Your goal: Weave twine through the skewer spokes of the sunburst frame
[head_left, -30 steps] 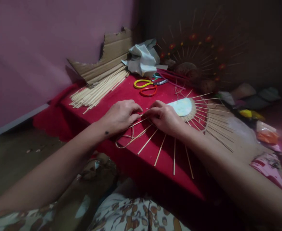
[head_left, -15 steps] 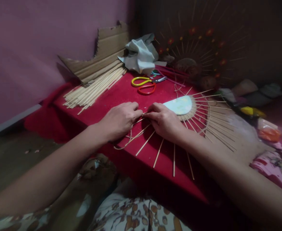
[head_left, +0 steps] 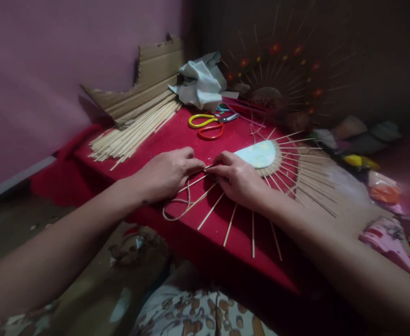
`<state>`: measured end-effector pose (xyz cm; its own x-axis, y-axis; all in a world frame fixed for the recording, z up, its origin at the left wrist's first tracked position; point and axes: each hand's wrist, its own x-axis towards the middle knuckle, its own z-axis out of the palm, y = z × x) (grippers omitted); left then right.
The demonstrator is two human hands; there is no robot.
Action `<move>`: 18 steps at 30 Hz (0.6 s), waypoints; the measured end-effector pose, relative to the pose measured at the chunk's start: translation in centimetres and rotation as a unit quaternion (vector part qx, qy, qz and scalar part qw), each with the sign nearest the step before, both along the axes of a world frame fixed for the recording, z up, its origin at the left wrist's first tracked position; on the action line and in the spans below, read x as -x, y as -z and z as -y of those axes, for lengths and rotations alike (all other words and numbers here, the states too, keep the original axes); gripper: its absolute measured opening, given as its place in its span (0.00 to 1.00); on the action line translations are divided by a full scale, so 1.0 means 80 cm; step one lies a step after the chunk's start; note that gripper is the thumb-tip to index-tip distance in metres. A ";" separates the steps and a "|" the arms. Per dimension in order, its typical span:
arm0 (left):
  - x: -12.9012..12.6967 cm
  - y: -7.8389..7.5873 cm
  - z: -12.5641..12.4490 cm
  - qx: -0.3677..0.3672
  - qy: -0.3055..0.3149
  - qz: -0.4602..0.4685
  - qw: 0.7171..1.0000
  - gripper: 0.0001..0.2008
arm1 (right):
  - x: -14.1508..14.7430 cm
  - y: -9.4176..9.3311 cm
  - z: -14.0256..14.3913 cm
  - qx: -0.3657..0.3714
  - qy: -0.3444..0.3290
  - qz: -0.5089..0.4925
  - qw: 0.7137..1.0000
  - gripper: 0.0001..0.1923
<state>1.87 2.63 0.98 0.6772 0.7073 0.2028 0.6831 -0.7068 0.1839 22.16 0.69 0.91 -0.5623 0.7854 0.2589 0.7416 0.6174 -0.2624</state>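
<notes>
Thin wooden sticks (head_left: pixel 229 224) fan out around a half-round piece with a pale blue top (head_left: pixel 257 155) and a woven cord edge (head_left: pixel 277 163). My left hand (head_left: pixel 170 171) is closed in a pinch on a thin brown cord (head_left: pixel 175 219), whose slack loops down beside the hand over the near sticks. Close to it, my right hand (head_left: pixel 241 179) pinches a stick where the cord meets it; its fingertips almost touch those of the left. The exact crossing of cord and stick is partly hidden by the fingers.
Behind my hands lie scissors (head_left: pixel 210 126) with yellow and red handles. A bundle of sticks (head_left: pixel 135 130), torn cardboard (head_left: pixel 156 70) and a crumpled pale cloth (head_left: pixel 203 81) are at the back left. A pink glue gun (head_left: pixel 388 242) lies at right. Red cloth (head_left: pixel 170 140) covers the table.
My left fingers have shifted slightly at the pinch, and more of the cord loop shows below them. The right hand stays about where it was. The view has moved slightly.
</notes>
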 end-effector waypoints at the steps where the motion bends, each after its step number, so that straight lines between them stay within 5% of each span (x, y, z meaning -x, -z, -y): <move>1: 0.002 0.001 -0.002 0.017 -0.012 0.039 0.999 0.14 | 0.000 -0.001 0.001 0.001 -0.001 0.003 1.000 0.15; 5: 0.003 0.004 -0.004 0.041 -0.047 0.116 0.991 0.14 | 0.000 -0.003 0.004 -0.004 -0.003 0.024 1.000 0.15; 18: -0.006 0.007 0.001 0.062 -0.065 0.106 0.990 0.13 | 0.003 -0.007 0.011 -0.007 0.001 0.034 0.999 0.15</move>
